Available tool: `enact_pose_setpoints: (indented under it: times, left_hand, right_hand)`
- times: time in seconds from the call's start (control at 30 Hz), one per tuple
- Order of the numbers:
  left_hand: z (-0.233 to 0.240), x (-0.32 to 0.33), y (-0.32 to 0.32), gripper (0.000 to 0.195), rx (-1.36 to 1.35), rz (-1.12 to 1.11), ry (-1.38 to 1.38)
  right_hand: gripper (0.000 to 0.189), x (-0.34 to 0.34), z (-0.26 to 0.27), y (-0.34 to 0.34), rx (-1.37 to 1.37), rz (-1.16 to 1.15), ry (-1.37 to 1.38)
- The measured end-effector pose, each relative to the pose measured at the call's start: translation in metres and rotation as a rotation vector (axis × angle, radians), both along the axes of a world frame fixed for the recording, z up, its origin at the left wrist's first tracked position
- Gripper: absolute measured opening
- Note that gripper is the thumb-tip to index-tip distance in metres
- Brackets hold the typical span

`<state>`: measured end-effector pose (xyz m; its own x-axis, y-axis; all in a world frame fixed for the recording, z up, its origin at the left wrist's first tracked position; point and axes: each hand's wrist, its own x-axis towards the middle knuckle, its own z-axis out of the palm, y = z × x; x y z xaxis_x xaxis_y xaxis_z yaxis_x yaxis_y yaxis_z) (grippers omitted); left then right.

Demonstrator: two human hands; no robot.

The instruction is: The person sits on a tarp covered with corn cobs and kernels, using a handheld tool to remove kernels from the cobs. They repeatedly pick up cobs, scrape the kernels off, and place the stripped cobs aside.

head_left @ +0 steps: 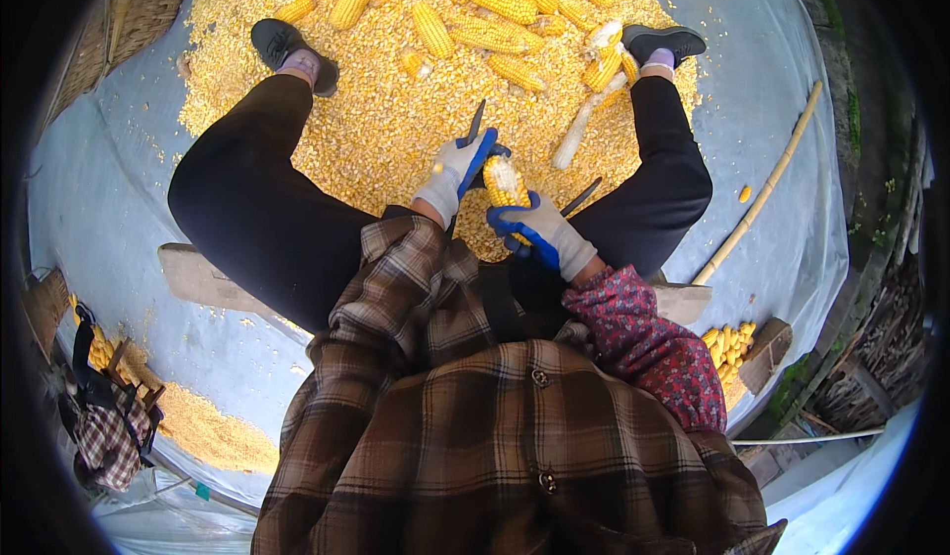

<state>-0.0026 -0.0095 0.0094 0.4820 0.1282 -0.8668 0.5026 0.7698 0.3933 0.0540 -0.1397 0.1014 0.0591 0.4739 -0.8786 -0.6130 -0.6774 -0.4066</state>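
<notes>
My right hand [545,232], in a white glove with a blue coated palm, grips the near part of a yellow corn cob [507,182]. A whitish strip without kernels runs along its upper side. My left hand [458,165], gloved alike, is closed around a dark pointed tool [476,121] whose tip sticks out past the fingers. Its fingers lie close to the cob's far end; whether they touch it I cannot tell. Beyond my right hand a thin dark strip [581,197] shows, partly hidden. Loose corn kernels [371,147] spread beneath both hands.
Several corn cobs [505,2] lie on the kernels beyond my hands. A stripped cob [575,136] lies near my right foot. I sit on a wooden bench [204,277] on plastic sheeting [111,206]. A bamboo pole [764,195] lies right; another person [107,432] is at lower left.
</notes>
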Motion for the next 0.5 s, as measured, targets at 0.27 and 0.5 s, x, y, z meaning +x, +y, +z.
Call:
enact_pose_setpoints:
  times: [0.27, 0.5]
  left_hand:
    - [-0.011, 0.001, 0.002, 0.045, 0.372, -0.374, 0.238]
    - [-0.001, -0.006, 0.004, 0.037, 0.059, -0.102, -0.058]
  right_hand:
    - [0.048, -0.003, -0.024, 0.02, -0.052, 0.661, -0.741]
    - [0.032, -0.021, 0.014, -0.007, 0.505, 0.216, -0.415]
